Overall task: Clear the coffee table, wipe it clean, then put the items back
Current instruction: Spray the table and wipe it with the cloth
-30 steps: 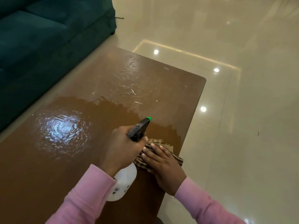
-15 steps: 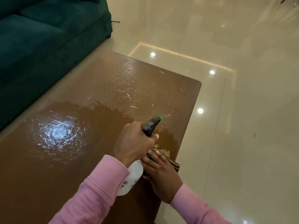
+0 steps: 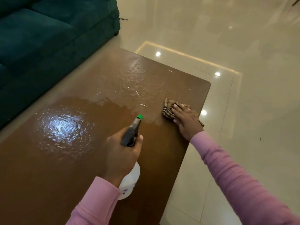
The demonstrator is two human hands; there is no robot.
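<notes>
Brown wood, glossy and wet, makes up the coffee table (image 3: 48,176) under both hands, which work well apart. The left hand (image 3: 120,156) wraps its fingers round the neck of a spray bottle (image 3: 131,177), with the dark trigger head and green nozzle aimed forward and the white body tucked back against the pink sleeve. It seems to be held that way so more liquid can go onto the patch ahead. The right hand (image 3: 186,122) lies flat with its fingers straight on a checked cloth (image 3: 167,108), pressing it to the top close to the table's edge on that hand's outer side, which suits a wiping stroke. Beyond the nozzle the surface looks foamy and streaked. Left of the left hand it shines with a smooth wet film. Nothing else stands on the visible top, so I judge the wiping step to be under way. The bottle shows a few small dark marks near the sleeve, too small to read, and no brand is legible. A teal sofa (image 3: 40,38) sits far to the left.
</notes>
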